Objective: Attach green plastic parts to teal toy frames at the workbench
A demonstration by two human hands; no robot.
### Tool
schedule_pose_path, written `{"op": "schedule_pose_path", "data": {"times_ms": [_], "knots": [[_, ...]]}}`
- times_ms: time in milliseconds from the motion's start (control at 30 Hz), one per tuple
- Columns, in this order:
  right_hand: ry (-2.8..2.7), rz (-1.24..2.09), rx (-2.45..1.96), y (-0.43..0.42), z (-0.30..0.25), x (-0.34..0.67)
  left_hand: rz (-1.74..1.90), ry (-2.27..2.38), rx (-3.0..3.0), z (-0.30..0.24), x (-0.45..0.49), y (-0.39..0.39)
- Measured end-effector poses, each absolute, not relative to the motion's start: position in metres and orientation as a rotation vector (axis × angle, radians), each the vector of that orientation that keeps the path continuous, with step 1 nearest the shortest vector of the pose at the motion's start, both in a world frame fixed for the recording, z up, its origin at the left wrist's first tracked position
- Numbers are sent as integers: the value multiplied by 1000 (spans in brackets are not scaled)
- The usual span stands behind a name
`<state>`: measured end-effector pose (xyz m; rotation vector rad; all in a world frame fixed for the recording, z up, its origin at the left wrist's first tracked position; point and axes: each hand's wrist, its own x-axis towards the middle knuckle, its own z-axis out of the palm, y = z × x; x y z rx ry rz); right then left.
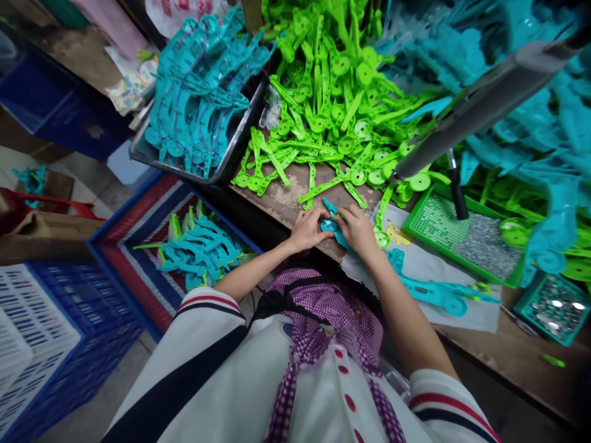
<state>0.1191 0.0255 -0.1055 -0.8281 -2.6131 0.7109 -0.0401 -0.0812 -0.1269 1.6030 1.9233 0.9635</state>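
Observation:
Both my hands meet at the front edge of the workbench, around one blue plastic part (329, 225) with a round disc on it. My left hand (308, 230) grips its left side, fingers curled beside the disc. From the right, my right hand (357, 229) pinches the same part; its fingertips hide some of it. The part's pointed tip sticks out beyond my fingers. Close to my right hand lies a green plastic arm (382, 221) with a round end. Another blue part (431, 292) rests on white paper by my right forearm.
Green parts (332, 104) are heaped across the bench. A black tray (215, 175) holds stacked blue parts. A green tray (415, 231) contains small metal pieces, and a smaller green box (521, 301) shiny ones. A grey shaft (480, 101) slants overhead. Blue-and-green pieces (203, 249) lie in a striped container lower left.

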Motion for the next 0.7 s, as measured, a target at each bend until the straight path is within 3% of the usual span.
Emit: {"op": "schedule_pose_path", "data": {"times_ms": [167,333,433,533,700], "knots": [[-2695,586,-942,25,-108,110,897,1952,1594,-119,-39,-81],[-2487,694,-837,13,-96,123,974,1937,1597,-118,-42,-84],[-2325,582,-844,0,-73,177,1217,1789,1507,-120,-42,-91],[-2187,283,-1127,-15,-57,254,1468,1534,1288,-111,-38,-98],[-2182,35,-1507,-33,-56,337,1568,1389,908,-67,-22,-103]]}}
